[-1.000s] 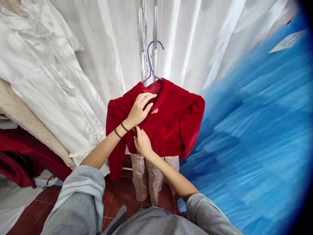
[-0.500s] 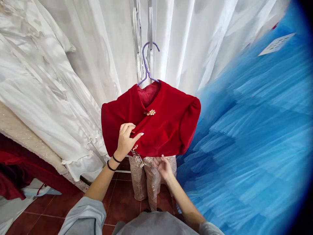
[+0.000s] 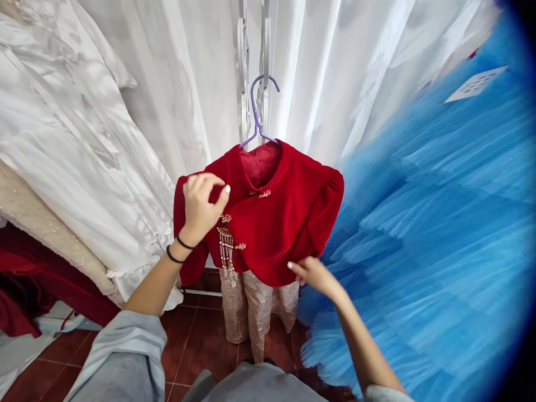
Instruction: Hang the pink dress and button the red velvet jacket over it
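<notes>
Since half a second ago the left hand (image 3: 202, 205) has climbed from the jacket's lower front to its shoulder side, and the right hand (image 3: 313, 273) has come up from the trousers to the hem. The red velvet jacket (image 3: 276, 218) hangs on a purple hanger (image 3: 258, 111), with 2 gold clasps and a beaded tassel (image 3: 226, 249). Left fingers curl closed, pinching the front flap; right fingers grip the bottom edge.

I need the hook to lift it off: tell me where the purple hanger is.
In the head view, the purple hanger hangs top centre on a white rail, holding the red velvet jacket, between white curtains and the blue tulle dress.
</notes>
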### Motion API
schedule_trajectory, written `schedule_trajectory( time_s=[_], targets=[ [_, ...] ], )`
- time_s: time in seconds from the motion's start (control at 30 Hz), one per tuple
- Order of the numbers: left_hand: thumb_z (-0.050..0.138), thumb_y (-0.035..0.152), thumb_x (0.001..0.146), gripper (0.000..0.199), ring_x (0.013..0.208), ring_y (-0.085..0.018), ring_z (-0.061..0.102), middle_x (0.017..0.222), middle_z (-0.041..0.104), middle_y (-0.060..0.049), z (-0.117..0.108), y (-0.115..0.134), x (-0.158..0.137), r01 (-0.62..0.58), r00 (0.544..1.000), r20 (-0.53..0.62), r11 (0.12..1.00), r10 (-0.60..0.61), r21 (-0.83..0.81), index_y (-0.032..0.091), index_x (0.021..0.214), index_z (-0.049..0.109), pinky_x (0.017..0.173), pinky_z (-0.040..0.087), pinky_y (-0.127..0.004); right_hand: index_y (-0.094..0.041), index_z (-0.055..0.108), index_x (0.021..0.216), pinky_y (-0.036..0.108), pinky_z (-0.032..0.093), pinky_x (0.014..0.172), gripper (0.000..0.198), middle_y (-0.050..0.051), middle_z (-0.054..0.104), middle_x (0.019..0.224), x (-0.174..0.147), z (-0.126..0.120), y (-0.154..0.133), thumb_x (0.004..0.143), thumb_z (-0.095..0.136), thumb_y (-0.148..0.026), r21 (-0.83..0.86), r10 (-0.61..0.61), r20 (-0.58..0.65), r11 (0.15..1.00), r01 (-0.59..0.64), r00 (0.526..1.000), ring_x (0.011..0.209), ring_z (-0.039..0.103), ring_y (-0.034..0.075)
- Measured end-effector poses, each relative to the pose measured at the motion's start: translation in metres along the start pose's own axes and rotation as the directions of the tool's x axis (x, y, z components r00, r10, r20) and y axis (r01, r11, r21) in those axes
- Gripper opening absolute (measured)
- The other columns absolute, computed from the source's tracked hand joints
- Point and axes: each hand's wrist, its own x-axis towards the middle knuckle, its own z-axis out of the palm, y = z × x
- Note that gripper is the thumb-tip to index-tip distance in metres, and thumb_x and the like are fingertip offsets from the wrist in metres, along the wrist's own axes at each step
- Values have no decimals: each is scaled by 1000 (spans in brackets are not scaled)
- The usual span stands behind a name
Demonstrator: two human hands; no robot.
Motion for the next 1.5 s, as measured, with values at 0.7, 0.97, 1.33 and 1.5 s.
schedule_trajectory(
  time_s=[0.7,0.97,1.33,1.5],
  targets=[
    [67,17,72,15,90,-26,58,71,55,-6,18,-29,108,153,978,178,952,-108,-263,21,64,55,90,48,-41,-7,71,92,36,53,79,21,7,66,81,269,-72,-126,89,63,-25,-246,-169,141,948,200,976,79,62,15],
    [74,13,62,20,104,-28,57,69,49,1,1,22,84,5,782,572,914,248,-405,21,59,56,117,19,-61,-6,71,97,29,48,76,30,6,69,94,204,-48,-132,89,64,-35,-514,-319,541,606,606,778,77,64,12],
    [64,30,85,10,117,-27,53,105,63,-8,25,16,47,-108,962,209,945,178,-307,20,90,63,117,29,-51,-7,71,91,32,46,84,23,2,66,84,218,-23,-134,90,57,-26,-70,-384,415,890,450,825,83,59,13],
    [61,41,90,48,108,-25,58,119,58,-15,36,40,-71,221,975,61,918,-213,-330,18,129,47,93,51,-42,-10,72,91,31,42,78,20,8,68,93,205,5,-115,89,52,-15,-253,-297,365,880,401,882,85,60,18]
  ],
)
